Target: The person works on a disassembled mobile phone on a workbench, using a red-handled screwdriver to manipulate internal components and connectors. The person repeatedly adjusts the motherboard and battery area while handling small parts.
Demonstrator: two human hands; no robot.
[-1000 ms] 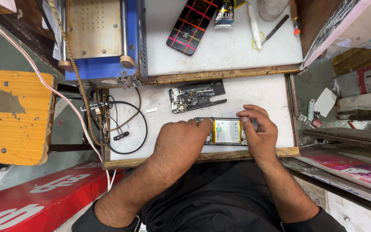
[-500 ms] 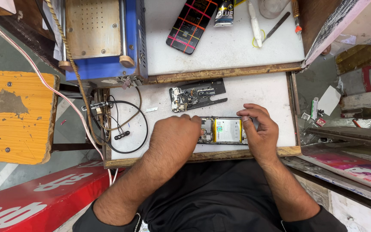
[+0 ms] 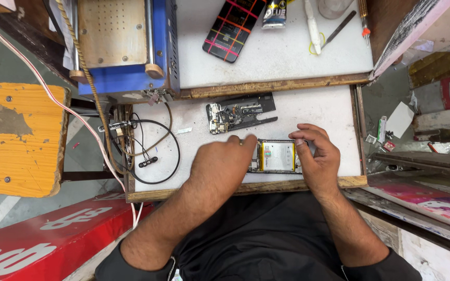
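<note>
Opened smartphone (image 3: 278, 156), back off, yellow-edged battery exposed, flat on white tabletop (image 3: 319, 112) near front edge. Left hand (image 3: 220, 166) fingers pinch its left end; right hand (image 3: 316, 153) fingers grip right end. Likely light, rigid, fragile inside; hold by frame edges, avoid battery.

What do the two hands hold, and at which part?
The opened phone lies on the table; left hand and right hand hold its two ends.

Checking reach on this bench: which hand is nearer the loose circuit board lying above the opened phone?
Left. The left hand sits just below the circuit board, fingertips nearly under it; the right hand is farther off, to its lower right.
</note>
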